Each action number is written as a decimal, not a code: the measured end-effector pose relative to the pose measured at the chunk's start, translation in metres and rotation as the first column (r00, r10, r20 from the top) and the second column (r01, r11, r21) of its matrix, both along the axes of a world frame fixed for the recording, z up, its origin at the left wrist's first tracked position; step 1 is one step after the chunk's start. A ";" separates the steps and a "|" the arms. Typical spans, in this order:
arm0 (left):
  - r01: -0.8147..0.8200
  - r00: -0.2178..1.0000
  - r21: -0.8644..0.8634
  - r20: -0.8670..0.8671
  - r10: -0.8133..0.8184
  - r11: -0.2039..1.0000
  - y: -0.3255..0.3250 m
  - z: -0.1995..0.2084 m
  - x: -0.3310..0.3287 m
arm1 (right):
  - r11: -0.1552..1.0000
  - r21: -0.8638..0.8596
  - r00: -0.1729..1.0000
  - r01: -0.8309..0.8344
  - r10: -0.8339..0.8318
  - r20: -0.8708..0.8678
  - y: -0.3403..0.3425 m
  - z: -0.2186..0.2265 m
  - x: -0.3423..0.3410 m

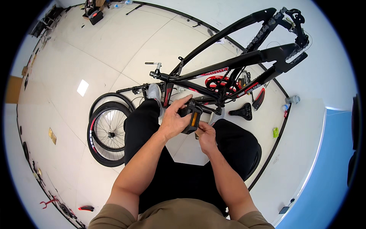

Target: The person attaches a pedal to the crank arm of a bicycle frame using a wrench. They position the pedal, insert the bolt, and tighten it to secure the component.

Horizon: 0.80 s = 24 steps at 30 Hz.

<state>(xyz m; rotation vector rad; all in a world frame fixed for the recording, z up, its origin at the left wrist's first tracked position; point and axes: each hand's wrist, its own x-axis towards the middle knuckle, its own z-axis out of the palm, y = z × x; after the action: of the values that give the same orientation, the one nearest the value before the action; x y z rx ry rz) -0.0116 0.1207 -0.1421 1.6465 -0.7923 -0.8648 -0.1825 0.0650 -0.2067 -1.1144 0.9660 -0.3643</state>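
Observation:
A black bicycle pedal [187, 127] with an amber reflector is gripped in my left hand [173, 119], its thumb and fingers wrapped round the near-left side. My right hand [207, 138] is closed just below the pedal's right edge; what its fingers pinch is hidden. Beyond both hands stands a black bicycle frame [228, 60] with red and white markings, its rear end to the upper right. A red chainring [209, 81] sits at the frame's bottom bracket, and a chain [263, 32] hangs along the rear stays.
Wheels with black tyres [92, 147] lie on the floor to the left. To the right are a black saddle [242, 112], a red-black mudguard [259, 98] and a light-green packet [275, 132]. Black edging [272, 150] runs along the wall. A toolbox [96, 17] stands far left.

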 end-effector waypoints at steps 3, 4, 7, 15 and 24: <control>-0.006 0.998 -0.057 0.064 0.009 0.998 0.000 -0.002 -0.002 | 0.999 -0.029 0.995 0.027 -0.024 0.095 0.000 -0.011 0.014; -0.001 0.996 -0.055 0.093 0.006 0.998 0.000 -0.001 -0.001 | 0.999 -0.037 0.994 0.022 -0.017 0.112 0.000 -0.014 0.019; 0.013 0.991 -0.028 0.135 -0.010 1.000 0.001 0.003 0.000 | 0.999 -0.051 0.988 -0.001 0.009 0.155 -0.007 -0.023 0.032; 0.020 0.999 -0.045 0.050 -0.017 0.999 0.004 -0.004 0.001 | 0.991 0.133 0.919 -0.009 -0.044 0.392 -0.023 -0.043 0.056; -0.176 0.968 0.109 -0.161 0.192 0.978 0.008 -0.004 -0.006 | 0.993 -0.009 0.962 -0.118 0.117 0.247 -0.024 -0.038 0.062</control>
<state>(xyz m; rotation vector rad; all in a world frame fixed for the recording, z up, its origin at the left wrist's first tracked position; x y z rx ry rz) -0.0179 0.1285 -0.1459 1.6728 -0.4784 -0.9074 -0.1206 0.0412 -0.2452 -1.0869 0.6776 -0.3931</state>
